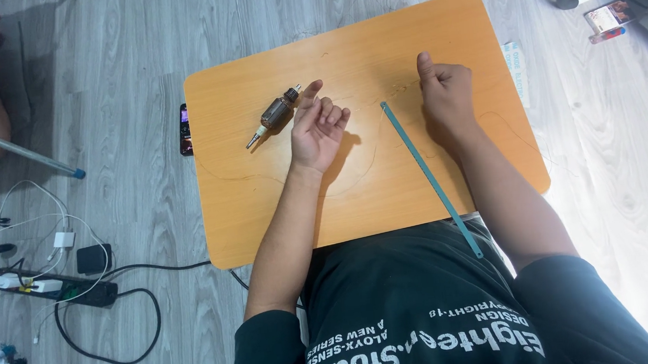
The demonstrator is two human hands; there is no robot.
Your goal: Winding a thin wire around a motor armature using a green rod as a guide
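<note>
Seen from the head camera, an orange table point(265, 226) is shown with a motor armature point(275, 116) lying just beside the loosely open, empty left hand point(318, 128), while the right hand point(448, 97), curled into a loose fist, rests beside an untouched teal hacksaw blade point(426, 173).

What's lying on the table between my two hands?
In the head view, a thin blue-green strip lies on the orange table between the left hand and right hand; its top end is nearer the right hand.
</note>
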